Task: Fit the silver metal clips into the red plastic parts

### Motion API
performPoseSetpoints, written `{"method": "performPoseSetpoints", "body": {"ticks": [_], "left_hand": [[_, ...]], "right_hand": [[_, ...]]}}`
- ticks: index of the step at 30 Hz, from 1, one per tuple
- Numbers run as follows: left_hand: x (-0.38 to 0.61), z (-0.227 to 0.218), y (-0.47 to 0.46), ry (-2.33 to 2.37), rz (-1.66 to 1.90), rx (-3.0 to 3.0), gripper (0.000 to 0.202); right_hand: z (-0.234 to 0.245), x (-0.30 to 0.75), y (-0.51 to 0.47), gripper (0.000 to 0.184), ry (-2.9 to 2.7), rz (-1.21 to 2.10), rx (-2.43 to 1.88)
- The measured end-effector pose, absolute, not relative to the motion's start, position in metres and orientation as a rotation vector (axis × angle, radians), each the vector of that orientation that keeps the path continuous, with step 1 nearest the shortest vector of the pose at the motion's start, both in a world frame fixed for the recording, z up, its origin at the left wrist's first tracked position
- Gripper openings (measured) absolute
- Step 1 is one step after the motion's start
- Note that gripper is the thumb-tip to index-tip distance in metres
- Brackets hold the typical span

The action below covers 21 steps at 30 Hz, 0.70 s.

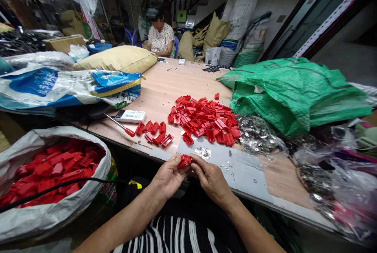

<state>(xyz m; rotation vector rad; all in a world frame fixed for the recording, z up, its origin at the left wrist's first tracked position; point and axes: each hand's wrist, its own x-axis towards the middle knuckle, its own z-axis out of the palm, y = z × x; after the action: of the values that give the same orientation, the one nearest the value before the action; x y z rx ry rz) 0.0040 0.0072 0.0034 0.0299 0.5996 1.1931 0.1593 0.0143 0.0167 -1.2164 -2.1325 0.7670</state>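
Observation:
Just over the table's front edge, my left hand (171, 176) grips a small red plastic housing (185, 161) between thumb and fingers. The fingers of my right hand (209, 176) are pinched together at the housing's right end; whether a small part is between them is hidden. On the table beyond lies a big heap of similar red housings (203, 117). A smaller group of red housings (154, 132) is to its left. Small shiny metal pieces (203, 152) lie in a little pile just past my hands, with a few loose ones to the right.
At left stands a white sack (101, 143) full of red parts. A screwdriver (126, 129) and a white box-like device (131, 116) lie nearby. Right are a green sack (294, 88) and a clear bag of metal pieces (260, 135). Another person (161, 35) sits across the table.

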Motion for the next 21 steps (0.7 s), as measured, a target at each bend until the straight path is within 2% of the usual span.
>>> {"method": "performPoseSetpoints", "body": {"ticks": [3,7,9,12,15,18,21], "left_hand": [[0.004,0.004,0.007,0.588,1.206,0.061,0.009],[-0.001,0.001,0.009,0.688,1.223,0.226,0.022],[-0.006,-0.002,0.012,0.826,1.242,0.344,0.026],[-0.015,-0.006,0.017,0.978,1.296,0.444,0.032],[-0.021,-0.009,0.021,1.071,1.382,0.537,0.037],[-0.022,-0.012,0.021,1.169,1.44,0.707,0.041],[-0.021,-0.018,0.019,1.217,1.492,0.894,0.035]], "right_hand": [[0.012,0.154,0.018,0.034,-2.023,0.845,-1.229],[0.009,0.149,0.03,0.038,-1.97,0.93,-1.279],[0.009,0.149,0.037,0.035,-2.024,0.83,-1.348],[0.01,0.151,0.05,0.031,-2.13,0.508,-1.498],[0.01,0.153,0.062,0.036,-2.256,0.259,-1.616],[0.008,0.152,0.073,0.038,-2.354,0.152,-1.659],[0.005,0.15,0.083,0.034,-2.354,0.159,-1.668]]}}
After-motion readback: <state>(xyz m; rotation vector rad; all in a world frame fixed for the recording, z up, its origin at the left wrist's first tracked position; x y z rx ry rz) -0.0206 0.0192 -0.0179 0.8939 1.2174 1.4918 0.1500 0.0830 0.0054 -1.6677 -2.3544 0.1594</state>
